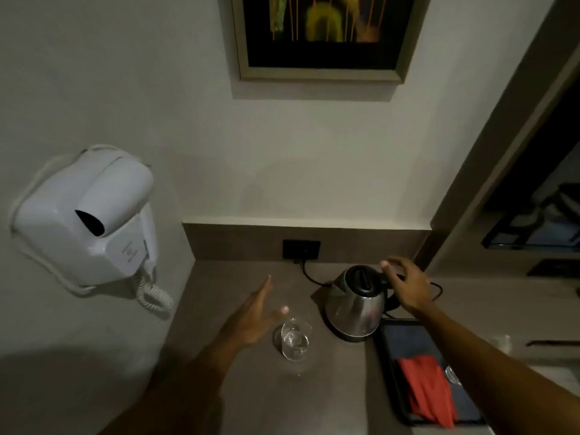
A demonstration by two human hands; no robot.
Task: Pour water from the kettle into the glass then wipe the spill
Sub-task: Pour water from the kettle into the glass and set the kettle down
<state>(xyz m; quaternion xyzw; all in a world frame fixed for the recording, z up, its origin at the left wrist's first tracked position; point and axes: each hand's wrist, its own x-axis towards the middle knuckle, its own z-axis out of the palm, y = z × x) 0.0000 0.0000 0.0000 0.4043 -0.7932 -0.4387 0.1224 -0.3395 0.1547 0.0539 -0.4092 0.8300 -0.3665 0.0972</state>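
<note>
A steel kettle (356, 304) with a black lid stands on its base at the back of the grey counter (219, 290). My right hand (408, 285) hovers over the kettle's black handle with fingers spread, not closed on it. A clear glass (295, 340) stands in front of the kettle with some water in it. Just left of the glass, my left hand (254, 318) is open and apart from it. A red cloth (426, 390) lies folded on a dark tray (392, 375) at the right.
The kettle's cord (309, 274) runs to a black wall socket (301, 249). A white wall hair dryer (91, 221) with a coiled cord hangs at the left. A framed picture (320, 36) hangs above. A second glass (452, 376) peeks from behind my right forearm.
</note>
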